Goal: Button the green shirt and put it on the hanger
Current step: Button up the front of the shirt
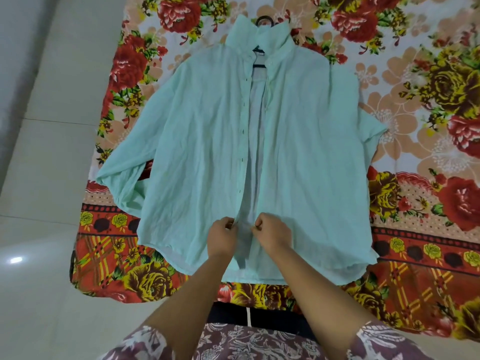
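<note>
Quick tally: green shirt (197, 152) x1. Hanger (265, 19) x1, only dark hook plus bit at neck showing. Hands x2: left hand (222, 236), right hand (271, 233). Floral blanket (415, 100) x1. Patterned sleeves (135, 344) x2. Buttonholes (242, 131): several, too tiny for exact count.

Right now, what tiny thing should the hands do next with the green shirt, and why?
Probably draw the two front edges together and start buttoning at the bottom. The green shirt lies open down its front, and the left hand and right hand each pinch one edge near the hem, a gap between them.
</note>
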